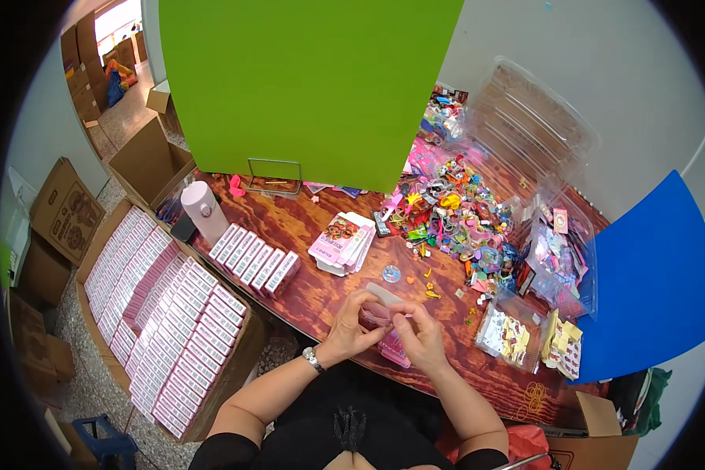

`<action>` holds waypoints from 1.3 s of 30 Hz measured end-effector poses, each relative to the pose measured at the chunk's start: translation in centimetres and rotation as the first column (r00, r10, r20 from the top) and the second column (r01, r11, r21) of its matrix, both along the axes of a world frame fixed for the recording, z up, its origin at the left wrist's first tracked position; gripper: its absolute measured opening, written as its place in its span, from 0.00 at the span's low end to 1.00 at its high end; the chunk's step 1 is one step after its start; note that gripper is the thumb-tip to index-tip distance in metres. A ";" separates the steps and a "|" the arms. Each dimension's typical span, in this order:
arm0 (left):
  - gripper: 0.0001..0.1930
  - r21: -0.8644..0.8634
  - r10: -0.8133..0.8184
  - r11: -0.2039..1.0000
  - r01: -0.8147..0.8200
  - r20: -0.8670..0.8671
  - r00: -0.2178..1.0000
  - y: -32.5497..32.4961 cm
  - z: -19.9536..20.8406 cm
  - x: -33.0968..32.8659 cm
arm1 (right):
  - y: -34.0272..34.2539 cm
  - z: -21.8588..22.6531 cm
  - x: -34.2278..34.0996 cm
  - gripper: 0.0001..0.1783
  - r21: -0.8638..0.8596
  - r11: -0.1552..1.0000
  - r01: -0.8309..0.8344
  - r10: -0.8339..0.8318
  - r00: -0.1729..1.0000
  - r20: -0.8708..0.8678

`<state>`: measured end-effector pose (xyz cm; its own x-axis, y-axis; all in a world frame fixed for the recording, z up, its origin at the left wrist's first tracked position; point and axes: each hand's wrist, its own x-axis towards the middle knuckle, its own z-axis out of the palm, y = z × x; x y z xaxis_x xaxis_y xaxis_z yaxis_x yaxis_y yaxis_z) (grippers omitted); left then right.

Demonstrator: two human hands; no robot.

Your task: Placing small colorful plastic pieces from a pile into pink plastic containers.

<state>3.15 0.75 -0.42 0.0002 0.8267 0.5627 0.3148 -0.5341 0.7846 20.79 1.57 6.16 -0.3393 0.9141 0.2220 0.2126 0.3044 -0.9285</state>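
Observation:
Over the table's front edge, my left hand (349, 327) grips a small stack of pinkish cards (374, 315) between thumb and fingers. My right hand (423, 335) pinches the right side of the same stack, where a pale card (383, 293) stands up at the back. Fingers hide much of the stack. Just beneath both hands lies a bright pink flat item (395, 351), partly covered. Beyond them, several flattened pink-and-white cartons (341, 244) lie in a pile, and a round blue sticker-like disc (391, 273) is closer in.
A row of small boxes (252, 260) stands left, beside a pink bottle (203, 210). A large carton (247, 333) of similar boxes is at far left. Trinkets (462, 211) heap at right, near clear bins (591, 262) and a blue sheet (650, 290). A green board (305, 86) rises behind.

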 end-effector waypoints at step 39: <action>0.53 0.002 0.035 0.999 -0.035 -0.280 0.959 -0.7 1.1 -1.4 | 1.5 2.4 -2.0 0.13 0.513 0.846 -0.143 -0.055 0.935 0.351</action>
<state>1.74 0.04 0.71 0.1287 0.8304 0.5421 0.5409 -0.5169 0.6635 18.81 3.05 8.53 -0.5204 0.6743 0.5239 0.4570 0.7382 -0.4961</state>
